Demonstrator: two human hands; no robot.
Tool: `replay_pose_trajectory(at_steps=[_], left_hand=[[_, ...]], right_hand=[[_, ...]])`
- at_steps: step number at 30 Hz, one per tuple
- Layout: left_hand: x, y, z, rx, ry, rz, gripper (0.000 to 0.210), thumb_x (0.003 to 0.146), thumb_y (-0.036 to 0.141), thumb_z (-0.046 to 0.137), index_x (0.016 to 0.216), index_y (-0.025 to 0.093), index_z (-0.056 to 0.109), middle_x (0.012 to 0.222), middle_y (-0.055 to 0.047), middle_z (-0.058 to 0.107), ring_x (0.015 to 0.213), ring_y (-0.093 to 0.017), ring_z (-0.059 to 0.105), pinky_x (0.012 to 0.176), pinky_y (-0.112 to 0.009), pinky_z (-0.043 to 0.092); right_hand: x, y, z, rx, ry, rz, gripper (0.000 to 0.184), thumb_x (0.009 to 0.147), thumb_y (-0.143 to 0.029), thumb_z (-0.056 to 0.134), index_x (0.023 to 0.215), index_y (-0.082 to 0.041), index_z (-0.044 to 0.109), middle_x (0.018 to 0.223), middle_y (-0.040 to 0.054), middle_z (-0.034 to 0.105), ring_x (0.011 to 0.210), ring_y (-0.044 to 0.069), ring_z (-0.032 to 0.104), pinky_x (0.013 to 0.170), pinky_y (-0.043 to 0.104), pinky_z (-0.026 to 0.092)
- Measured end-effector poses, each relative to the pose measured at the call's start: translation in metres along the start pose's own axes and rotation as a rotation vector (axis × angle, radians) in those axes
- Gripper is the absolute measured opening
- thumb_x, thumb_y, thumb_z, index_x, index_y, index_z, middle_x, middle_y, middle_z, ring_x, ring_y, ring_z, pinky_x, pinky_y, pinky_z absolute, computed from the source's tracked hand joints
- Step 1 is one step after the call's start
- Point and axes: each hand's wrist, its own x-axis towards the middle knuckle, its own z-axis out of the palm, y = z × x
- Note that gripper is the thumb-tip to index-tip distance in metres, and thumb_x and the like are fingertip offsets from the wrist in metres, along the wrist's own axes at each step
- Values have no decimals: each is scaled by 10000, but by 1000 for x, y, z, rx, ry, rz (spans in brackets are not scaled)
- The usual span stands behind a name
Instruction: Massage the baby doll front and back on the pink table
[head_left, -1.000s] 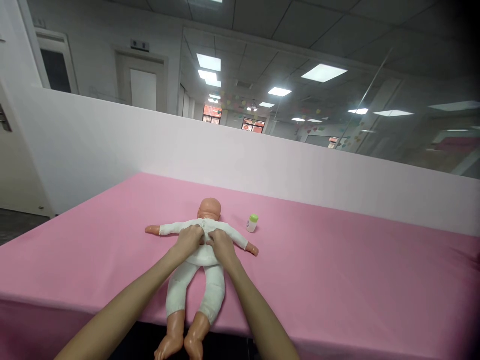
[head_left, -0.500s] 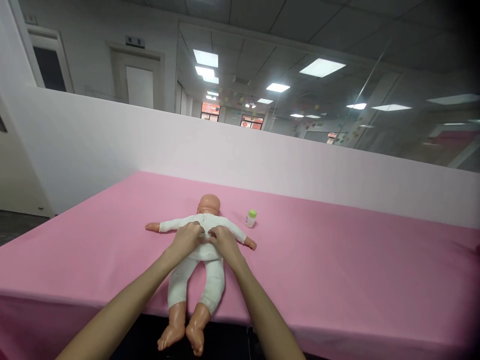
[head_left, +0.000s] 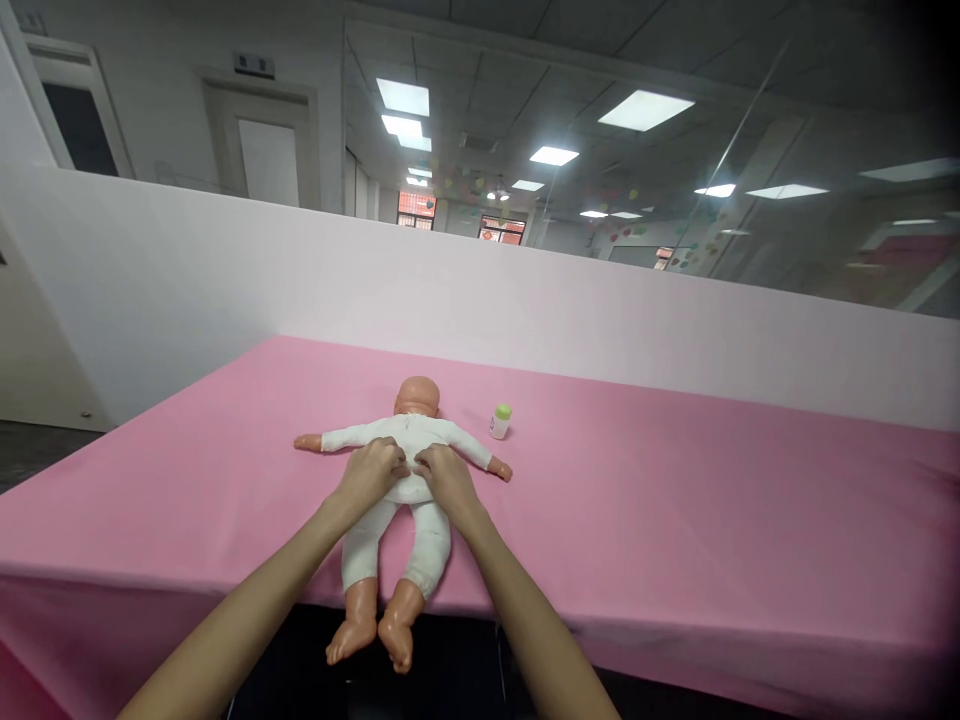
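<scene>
A baby doll in a white cloth suit lies stretched out on the pink-covered table. Its bald head points away from me with no face showing, and its bare feet hang over the near edge. My left hand rests on the left of the doll's torso, fingers curled in and pressed together. Beside it, my right hand mirrors that pinch on the other side, thumbs and fingertips close to the middle. The fingertips are partly hidden, so any fold of cloth between them is hard to see.
A small white bottle with a green cap stands just beyond the doll's right-hand arm. Behind the table runs a low white wall with glass above it. The table's near edge drops off under the doll's feet.
The whole view has tipped slightly downward, raising the scene in it. Against the doll, both hands sit slightly lower on the torso, nearer the shirt hem, still pinched.
</scene>
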Motion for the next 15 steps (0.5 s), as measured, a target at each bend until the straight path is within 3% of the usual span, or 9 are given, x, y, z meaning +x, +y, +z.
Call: replay_pose_trajectory(at_steps=[4, 11, 15], left_hand=[[-19, 1, -5, 9, -62, 31, 107, 921, 241, 654, 856, 217, 736, 975, -94, 716, 889, -271, 671, 729, -343, 498], [-22, 6, 24, 67, -87, -9, 133, 894, 317, 713, 831, 217, 774, 872, -172, 706, 930, -355, 666, 805, -436, 524], [-6, -2, 2, -24, -175, 37, 103, 862, 319, 761, 807, 236, 789, 879, -98, 754, 843, -288, 696, 693, -360, 477]], right_hand=[[-19, -3, -10, -82, -102, -97, 170, 895, -121, 668, 756, -205, 716, 901, 48, 713, 854, 204, 646, 706, 284, 418], [-27, 1, 26, -210, -84, -66, 274, 936, -98, 597, 746, -237, 737, 906, 107, 739, 929, 280, 675, 813, 324, 502], [-11, 6, 9, -52, -131, -25, 204, 904, -182, 685, 722, -231, 765, 774, 65, 743, 778, 230, 679, 724, 299, 485]])
